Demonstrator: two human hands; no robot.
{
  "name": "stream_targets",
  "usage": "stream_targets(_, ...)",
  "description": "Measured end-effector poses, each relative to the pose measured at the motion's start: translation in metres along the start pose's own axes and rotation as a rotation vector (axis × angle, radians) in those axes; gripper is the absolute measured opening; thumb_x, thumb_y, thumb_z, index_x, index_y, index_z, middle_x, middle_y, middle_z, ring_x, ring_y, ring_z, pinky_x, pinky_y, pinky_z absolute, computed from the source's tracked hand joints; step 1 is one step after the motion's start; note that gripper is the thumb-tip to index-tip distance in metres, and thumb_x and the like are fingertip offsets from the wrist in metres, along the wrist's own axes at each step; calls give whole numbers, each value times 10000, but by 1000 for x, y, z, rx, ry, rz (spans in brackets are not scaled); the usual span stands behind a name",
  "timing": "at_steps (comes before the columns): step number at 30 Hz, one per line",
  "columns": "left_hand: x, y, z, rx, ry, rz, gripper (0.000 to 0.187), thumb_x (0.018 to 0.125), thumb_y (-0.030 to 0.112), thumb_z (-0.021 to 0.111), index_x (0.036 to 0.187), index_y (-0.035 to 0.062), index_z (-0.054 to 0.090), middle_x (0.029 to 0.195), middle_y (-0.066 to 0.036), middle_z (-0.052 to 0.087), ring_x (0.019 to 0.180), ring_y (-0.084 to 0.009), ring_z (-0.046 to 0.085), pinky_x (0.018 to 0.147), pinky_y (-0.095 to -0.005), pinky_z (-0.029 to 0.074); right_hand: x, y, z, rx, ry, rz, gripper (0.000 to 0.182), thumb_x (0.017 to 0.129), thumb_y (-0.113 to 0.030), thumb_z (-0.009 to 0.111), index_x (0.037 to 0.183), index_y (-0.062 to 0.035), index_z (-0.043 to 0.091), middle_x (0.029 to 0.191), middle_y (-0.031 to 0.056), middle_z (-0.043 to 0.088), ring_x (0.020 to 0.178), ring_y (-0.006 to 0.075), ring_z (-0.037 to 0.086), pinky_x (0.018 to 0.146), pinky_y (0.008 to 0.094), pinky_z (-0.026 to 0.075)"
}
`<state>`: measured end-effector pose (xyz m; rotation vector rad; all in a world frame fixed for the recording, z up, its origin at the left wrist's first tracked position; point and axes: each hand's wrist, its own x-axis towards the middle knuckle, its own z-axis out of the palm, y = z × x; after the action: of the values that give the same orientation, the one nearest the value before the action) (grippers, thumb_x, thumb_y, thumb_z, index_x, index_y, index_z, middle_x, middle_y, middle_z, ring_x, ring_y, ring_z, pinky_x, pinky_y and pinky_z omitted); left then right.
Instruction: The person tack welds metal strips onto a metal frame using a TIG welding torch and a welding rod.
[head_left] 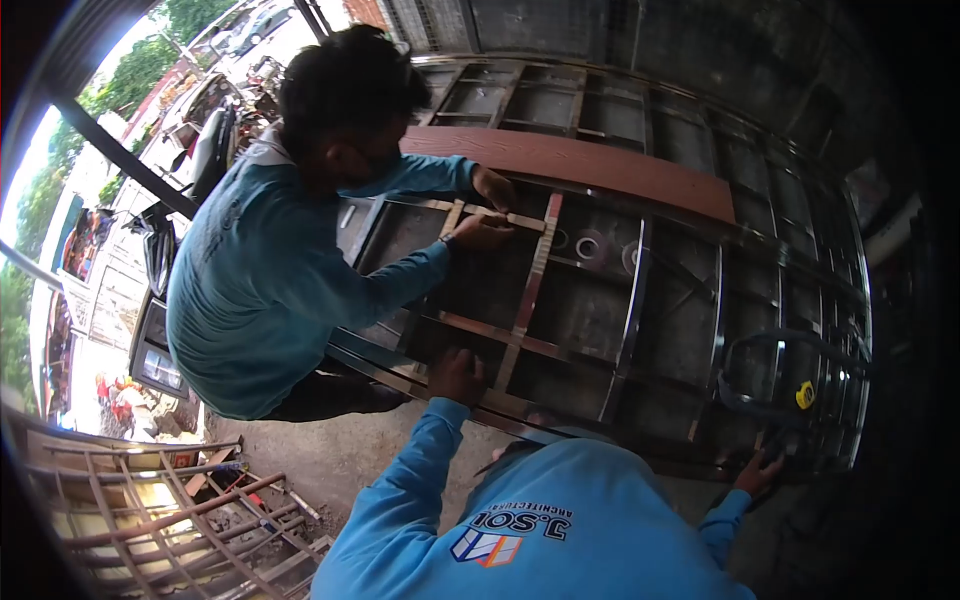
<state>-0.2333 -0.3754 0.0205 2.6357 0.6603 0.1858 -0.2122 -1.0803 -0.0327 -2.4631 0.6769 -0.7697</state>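
Observation:
My left hand [457, 377] rests on the near edge of a metal frame [630, 320], its fingers curled over the rail. Farther right, my right hand [757, 474] is at the frame's near edge, bent around something dark that I cannot make out. A dark, looped cable or hose [728, 375] lies on the frame beyond it. Close by sits a yellow tape measure [804, 395]. Across the frame's left part, a co-worker's hands [482, 232] hold a narrow tan strip [525, 221] near a reddish-brown crossbar [538, 268].
A long red-brown plank [580, 165] lies across the far bars. Several ring-shaped rolls [593, 247] show between bars. The co-worker [270, 270] leans in from the left. A rusty grid of rods [170, 510] is at lower left; a dark wall [560, 25] stands behind.

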Motion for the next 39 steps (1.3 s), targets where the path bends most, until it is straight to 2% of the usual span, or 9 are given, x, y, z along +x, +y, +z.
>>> stream_targets(2, 4, 0, -1, -18, -35, -19, 195, 911, 273, 650, 888, 80, 628, 986, -178, 629, 966, -399, 629, 876, -542, 484, 2, 7, 0, -43, -8, 7, 578, 996, -252, 646, 1464, 13, 433, 1440, 245, 528, 1290, 373, 558, 1088, 429, 438)
stream_targets(5, 4, -1, 0, -20, -37, -20, 208, 937, 276, 619, 900, 72, 633, 988, -179, 635, 969, -400, 627, 889, -545, 476, -1, -17, -7, -58, -7, 8, 577, 993, -249, 647, 1458, 17, 433, 1442, 246, 523, 1292, 385, 555, 1088, 437, 436)
stream_targets(8, 5, 0, -1, 29, 64, 64, 213, 910, 254, 654, 850, 49, 649, 925, -190, 656, 909, -416, 634, 815, -520, 502, -3, -30, -11, -41, -9, 17, 574, 992, -248, 644, 1462, 3, 433, 1440, 245, 525, 1284, 383, 565, 1076, 436, 448)
stream_targets(11, 5, 2, -4, 47, -53, -20, 229, 953, 295, 602, 915, 74, 646, 1003, -174, 647, 993, -396, 626, 945, -542, 453, -5, -44, -15, -31, -22, 42, 572, 991, -249, 641, 1466, -8, 433, 1436, 244, 530, 1279, 381, 572, 1070, 436, 455)
stream_targets(26, 6, -1, -1, 70, -43, 7, 245, 944, 280, 605, 885, 47, 649, 983, -180, 651, 980, -395, 628, 897, -533, 482, -2, -34, -12, -29, -16, 25, 577, 986, -245, 649, 1464, 2, 439, 1436, 241, 540, 1283, 374, 573, 1082, 425, 442)
stream_targets(29, 6, -5, 5, 41, 64, 46, 232, 915, 261, 641, 827, 47, 621, 899, -182, 638, 908, -415, 623, 832, -538, 475, -2, -34, -12, -20, -12, 38, 577, 985, -234, 653, 1466, 1, 438, 1437, 239, 541, 1281, 367, 576, 1079, 422, 446)
stream_targets(35, 5, -5, 5, 69, 92, 69, 214, 912, 253, 646, 843, 51, 633, 911, -183, 647, 913, -412, 631, 807, -533, 489, -2, -29, -11, -18, -2, 10, 579, 987, -228, 651, 1470, 4, 431, 1417, 235, 552, 1246, 357, 596, 1056, 423, 465)
stream_targets(38, 6, 0, -2, 66, -18, 11, 255, 948, 288, 600, 872, 49, 643, 959, -178, 646, 974, -394, 632, 882, -532, 486, -5, -47, -16, -11, -20, 58, 577, 987, -224, 651, 1467, 8, 431, 1407, 235, 557, 1240, 356, 599, 1048, 426, 468)
stream_targets(39, 6, 0, -2, 54, -7, 15, 240, 940, 274, 608, 863, 49, 641, 951, -179, 644, 958, -397, 631, 866, -530, 489, -4, -48, -17, -22, -29, 66, 575, 986, -222, 652, 1465, 7, 433, 1405, 236, 558, 1244, 355, 598, 1047, 428, 467)
